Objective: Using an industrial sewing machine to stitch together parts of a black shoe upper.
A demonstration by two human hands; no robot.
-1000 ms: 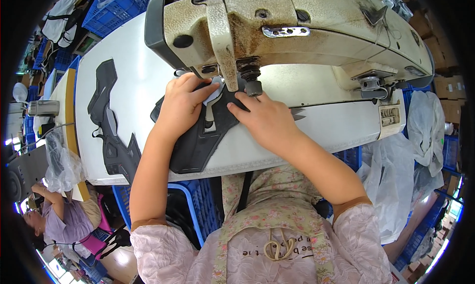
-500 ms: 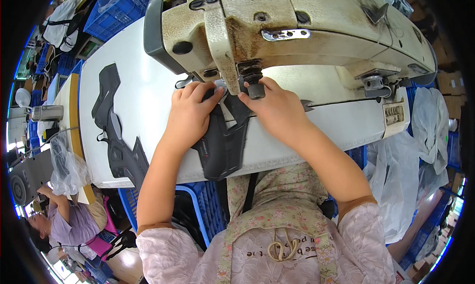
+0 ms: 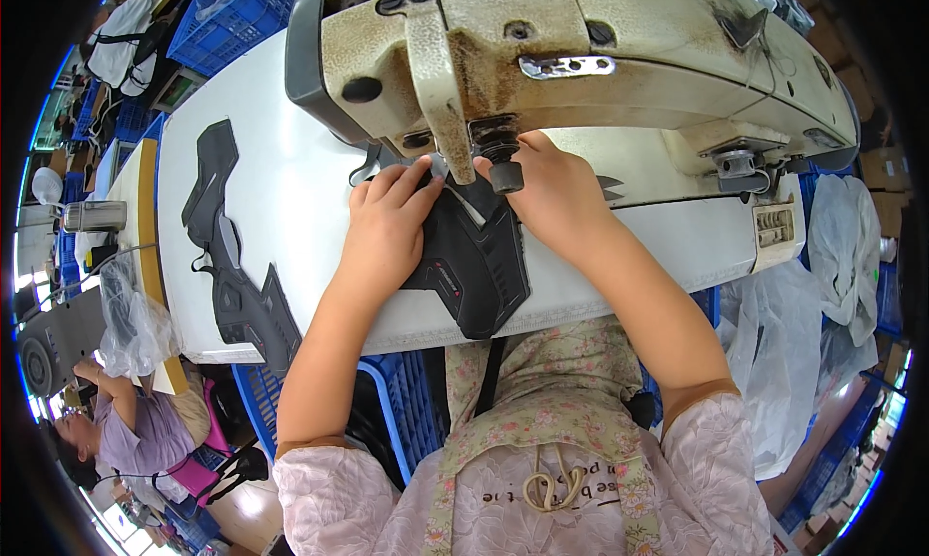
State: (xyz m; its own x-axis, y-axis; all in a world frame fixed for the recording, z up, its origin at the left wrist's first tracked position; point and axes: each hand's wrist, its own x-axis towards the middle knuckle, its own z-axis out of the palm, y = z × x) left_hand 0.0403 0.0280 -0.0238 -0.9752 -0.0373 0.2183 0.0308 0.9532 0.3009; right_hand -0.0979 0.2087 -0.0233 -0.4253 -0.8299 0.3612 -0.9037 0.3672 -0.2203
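Observation:
A black moulded fabric piece (image 3: 479, 280) lies under the head of a beige sewing machine (image 3: 658, 91), its lower end hanging near the front edge of the white table (image 3: 290, 198). My left hand (image 3: 389, 225) grips its left side, fingers bent and thumb pressed on it near the needle area. On the other side, my right hand (image 3: 561, 183) holds it with the thumb; the machine's black knob (image 3: 505, 176) hides part of those fingers. The machine head covers the stitching spot. A second black piece (image 3: 237, 275) of similar look rests on the table at the left.
Below the table edge stands a blue crate (image 3: 402, 401); another blue crate (image 3: 227, 24) is at the far left. Clear plastic bags (image 3: 774, 353) hang at the right. A person (image 3: 145, 430) sits at a neighbouring station on the left.
The black piece has turned, its lower end swinging right. My left hand has moved slightly right with it, and my right hand has shifted a little. The view has moved slightly.

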